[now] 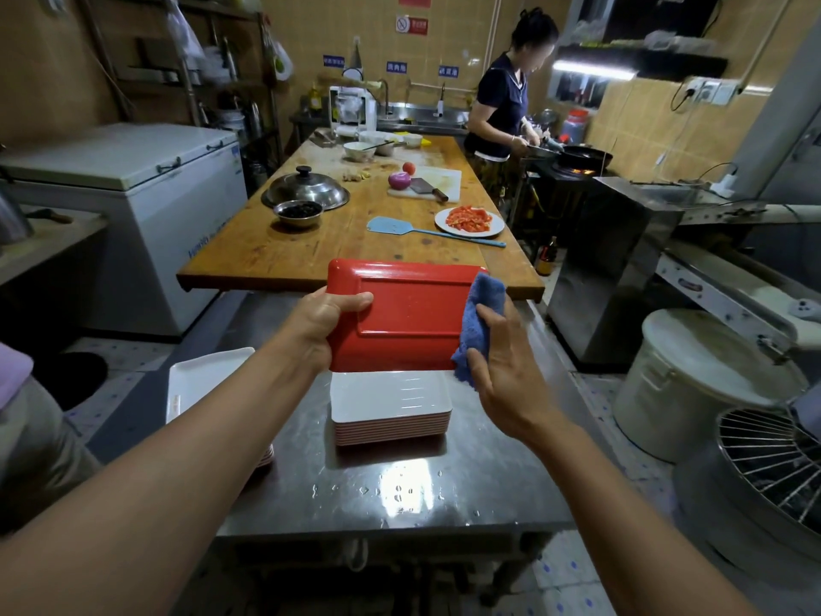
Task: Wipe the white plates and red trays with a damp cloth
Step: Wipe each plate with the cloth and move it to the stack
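A working commercial kitchen; a person (pixel 504 113) cooks at a lit wok burner (pixel 582 160); steel surface (pixel 400 491), chest freezer (pixel 133 180), wall sinks (pixel 422 115), tiled walls.

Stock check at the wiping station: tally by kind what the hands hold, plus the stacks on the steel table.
red tray: 1
blue cloth: 1
tray stacks: 2
Total: 4

The near table (pixel 466 482) is wet, shiny steel; the far table (pixel 337 251) is worn wood. The red tray (pixel 413 317) looks glossy plastic, the blue cloth (pixel 482 322) nubby terry.
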Demonstrator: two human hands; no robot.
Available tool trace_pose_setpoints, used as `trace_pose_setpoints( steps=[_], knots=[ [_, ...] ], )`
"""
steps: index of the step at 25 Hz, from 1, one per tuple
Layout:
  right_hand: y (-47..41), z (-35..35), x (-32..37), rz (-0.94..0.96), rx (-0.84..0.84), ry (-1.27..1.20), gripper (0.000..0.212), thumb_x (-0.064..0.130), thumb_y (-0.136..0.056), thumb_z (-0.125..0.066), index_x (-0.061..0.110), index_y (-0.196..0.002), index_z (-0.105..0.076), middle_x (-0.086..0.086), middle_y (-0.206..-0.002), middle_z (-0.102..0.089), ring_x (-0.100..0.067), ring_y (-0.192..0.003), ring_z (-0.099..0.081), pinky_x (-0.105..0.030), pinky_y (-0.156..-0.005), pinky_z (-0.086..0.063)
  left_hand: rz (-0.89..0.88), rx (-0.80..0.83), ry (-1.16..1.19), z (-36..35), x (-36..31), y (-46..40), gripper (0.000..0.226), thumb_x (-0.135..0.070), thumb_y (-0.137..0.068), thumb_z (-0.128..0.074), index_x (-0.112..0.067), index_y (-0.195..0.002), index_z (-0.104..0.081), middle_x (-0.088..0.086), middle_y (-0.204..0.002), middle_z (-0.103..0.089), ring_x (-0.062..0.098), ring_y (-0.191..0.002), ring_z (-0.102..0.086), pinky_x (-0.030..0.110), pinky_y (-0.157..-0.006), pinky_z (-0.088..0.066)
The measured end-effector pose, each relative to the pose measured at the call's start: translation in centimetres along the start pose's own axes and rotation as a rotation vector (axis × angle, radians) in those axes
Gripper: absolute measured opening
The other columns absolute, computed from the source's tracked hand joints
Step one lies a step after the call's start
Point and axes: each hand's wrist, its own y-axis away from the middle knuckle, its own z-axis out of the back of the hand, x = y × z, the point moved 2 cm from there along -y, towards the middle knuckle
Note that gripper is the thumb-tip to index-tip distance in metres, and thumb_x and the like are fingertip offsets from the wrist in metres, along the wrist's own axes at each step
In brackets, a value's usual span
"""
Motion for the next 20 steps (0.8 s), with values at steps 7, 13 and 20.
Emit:
trace_pose_setpoints(
  steps=[7, 13, 20],
  knots=[
    [0.3, -4.8, 4.3, 0.159, -0.024, 0.111, 0.056, 0.019, -0.087, -0.055, 0.008, -0.139, -0.04, -0.018, -0.154, -0.017, -0.035, -0.143, -0.015, -0.051, -0.117, -0.013, -0.012, -0.128, 0.08, -0.4, 0.7, 0.7, 0.018, -0.009, -0.083, -0.067, -0.018, -0.094, -0.056, 0.008, -0.081, -0.061, 0.025, -0.07, -0.059, 0.035, -0.053, -0.044],
    [0.3, -7.7, 7.7, 0.283, -0.051, 0.009, 0.054, 0.024, -0.088, -0.052, 0.014, -0.139, -0.038, -0.02, -0.15, -0.026, -0.025, -0.14, -0.012, -0.056, -0.114, -0.019, -0.051, -0.197, 0.169, 0.5, 1.1, 1.0, 0.02, -0.011, -0.084, -0.067, -0.011, -0.103, -0.059, 0.011, -0.083, -0.063, 0.023, -0.07, -0.061, 0.036, -0.061, -0.052],
    [-0.9, -6.2, 4.4, 0.234, -0.089, 0.037, 0.052, 0.034, -0.088, -0.043, 0.011, -0.134, -0.046, -0.015, -0.149, -0.03, -0.029, -0.141, -0.018, -0.051, -0.114, -0.017, 0.003, -0.198, 0.167, 3.8, 0.7, 1.4, 0.03, -0.012, -0.083, -0.067, -0.016, -0.11, -0.056, 0.013, -0.092, -0.065, 0.029, -0.075, -0.062, 0.04, -0.057, -0.048]
  ],
)
